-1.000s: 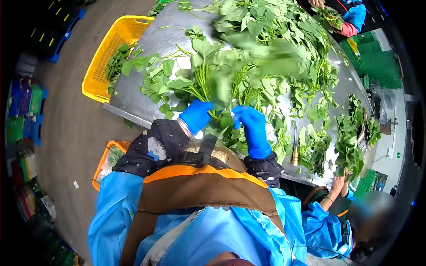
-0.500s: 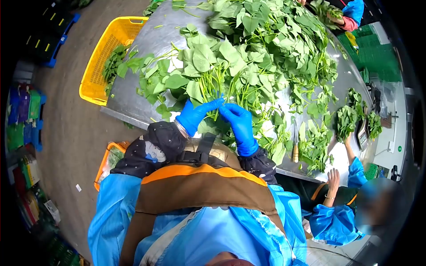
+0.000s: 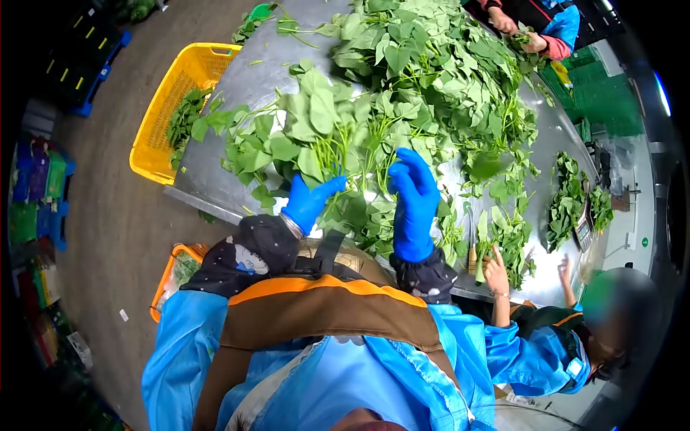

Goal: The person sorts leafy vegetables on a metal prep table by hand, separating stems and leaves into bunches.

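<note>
My left hand (image 3: 310, 202), in a blue glove, is closed round the stems of a bunch of leafy greens (image 3: 321, 129). The leaves fan out above it, over the metal table. To its right my right hand (image 3: 415, 205), also blue-gloved, is raised with its fingers bent and apart, and nothing shows between them. Loose stems lie between my two hands. Beyond them a large heap of leafy greens (image 3: 438, 79) covers the middle of the metal table (image 3: 248, 79).
A yellow crate (image 3: 154, 129) with greens stands at the left. An orange basket (image 3: 167, 280) is lower left. A wooden-handled tool (image 3: 472, 260) lies near a co-worker's hand (image 3: 496, 274). Another co-worker's hands (image 3: 533, 43) hold greens at the upper right. A scale (image 3: 583, 233) sits far right.
My hands have moved apart; my right hand has shifted right and its fingers have opened. The near co-worker's hand has reached in beside the wooden-handled tool.
</note>
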The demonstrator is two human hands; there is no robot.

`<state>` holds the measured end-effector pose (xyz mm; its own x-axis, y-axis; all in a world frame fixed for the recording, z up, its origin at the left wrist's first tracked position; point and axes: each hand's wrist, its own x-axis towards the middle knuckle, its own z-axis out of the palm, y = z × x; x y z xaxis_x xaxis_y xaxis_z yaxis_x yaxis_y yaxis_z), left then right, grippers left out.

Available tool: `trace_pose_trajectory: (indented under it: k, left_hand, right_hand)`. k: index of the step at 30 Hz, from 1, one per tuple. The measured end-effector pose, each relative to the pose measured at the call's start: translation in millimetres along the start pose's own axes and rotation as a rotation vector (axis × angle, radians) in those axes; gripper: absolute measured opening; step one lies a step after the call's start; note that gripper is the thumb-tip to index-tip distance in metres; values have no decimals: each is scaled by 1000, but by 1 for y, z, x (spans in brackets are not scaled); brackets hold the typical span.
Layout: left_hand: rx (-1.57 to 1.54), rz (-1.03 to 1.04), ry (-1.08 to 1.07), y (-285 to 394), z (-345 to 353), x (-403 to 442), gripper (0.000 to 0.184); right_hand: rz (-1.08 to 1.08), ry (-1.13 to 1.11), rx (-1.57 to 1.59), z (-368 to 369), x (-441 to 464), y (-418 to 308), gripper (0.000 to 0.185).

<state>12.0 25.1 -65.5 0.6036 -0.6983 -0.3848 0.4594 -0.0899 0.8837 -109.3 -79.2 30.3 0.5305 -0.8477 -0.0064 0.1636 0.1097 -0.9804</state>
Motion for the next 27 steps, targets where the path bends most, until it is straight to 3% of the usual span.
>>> trace_pose_trajectory:
  k: [1, 3, 7, 15, 22, 25, 26, 27]
  left_hand:
    - [-37, 19, -49, 6, 3, -4, 42]
    - [-115, 51, -153, 20, 12, -13, 48]
    - [13, 125, -139, 12, 9, -13, 47]
    - [22, 70, -18, 4, 12, -18, 43]
    - [85, -41, -118, 5, 10, -20, 33]
    - [222, -89, -161, 22, 15, -22, 27]
    - [204, -67, -139, 20, 15, -20, 26]
    - [189, -51, -119, 19, 14, -19, 24]
  right_hand:
    - [-8, -120, -176, 0, 7, -2, 29]
    - [-260, -255, -511, 9, 20, 12, 27]
    - [-385, -291, -938, 14, 29, 20, 22]
    - [-620, -221, -1041, 6, 16, 32, 15]
    - [-705, -215, -1115, -2, 16, 41, 11]
    - [-537, 97, -834, -19, 42, 59, 9]
    - [-227, 159, -581, -26, 47, 56, 9]
    - [-7, 174, -110, -26, 47, 46, 9]
